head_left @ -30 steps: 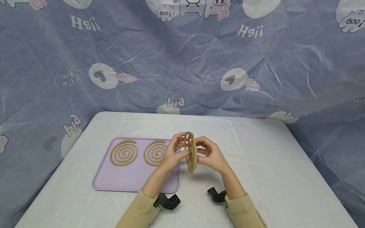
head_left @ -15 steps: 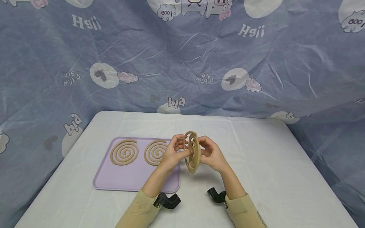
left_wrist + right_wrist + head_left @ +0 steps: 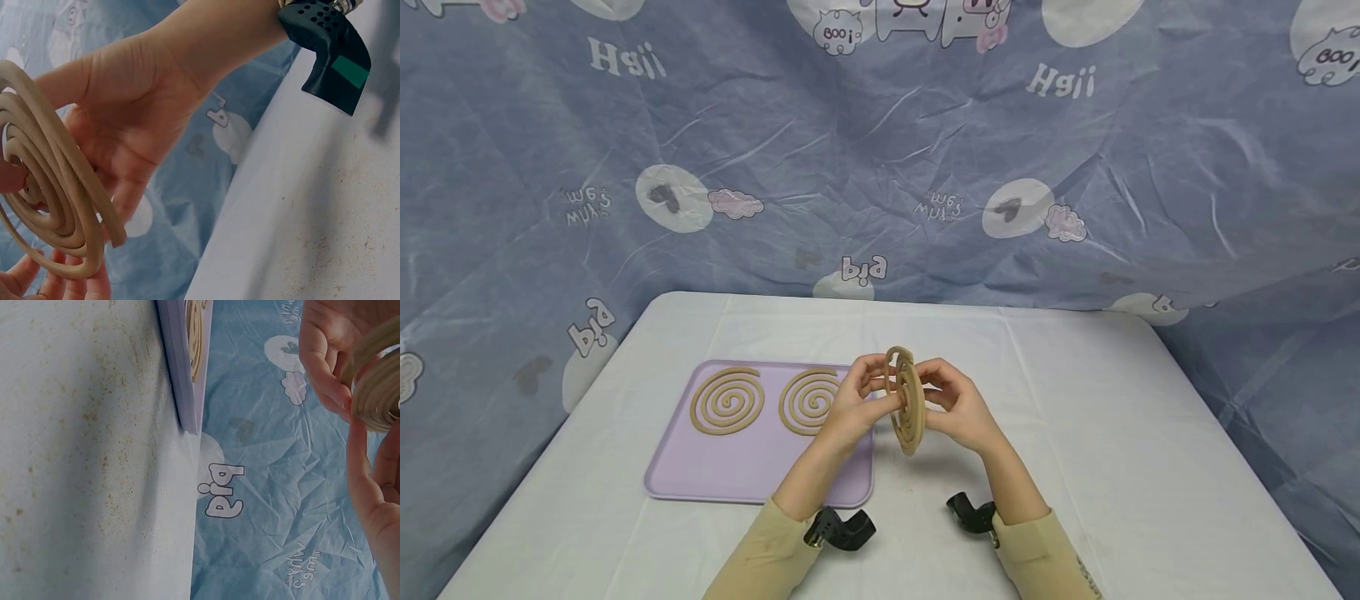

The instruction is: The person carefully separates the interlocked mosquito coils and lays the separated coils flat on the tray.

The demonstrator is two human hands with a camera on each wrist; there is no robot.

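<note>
1. tan spiral coil (image 3: 913, 410) — raised upright above the white table (image 3: 1112, 433), just beside the right end of the tray, and turned nearly edge-on to the head view; whether it is a single spiral or two nested together cannot be told.
2. left hand (image 3: 859, 402) — thumb laid against the near face of the spiral coil, the other fingers bent behind it; the grip is narrow, only the coil between.
3. right hand (image 3: 962, 408) — fingers curved and partly spread, thumb and fingertips pinching the same coil from its right side; the exact place of each tip is partly hidden by the coil.
4. lilac tray (image 3: 737, 477) — flat on the table to the left, low-rimmed, its right end partly behind the left forearm.
5. left tray coil (image 3: 727, 402) and right tray coil (image 3: 813, 402) — tan spirals lying flat side by side in the far half of the tray, apart from each other; the left hand covers part of the second.
6. beige sleeves (image 3: 767, 554), each cuff bearing a curved black device (image 3: 844, 531).
7. brown specks (image 3: 87, 417), scattered over the tabletop in both wrist views.
8. blue-grey curtain (image 3: 820, 142), creased, printed with lettering, pale discs and pink clouds, hanging behind the table.
</note>
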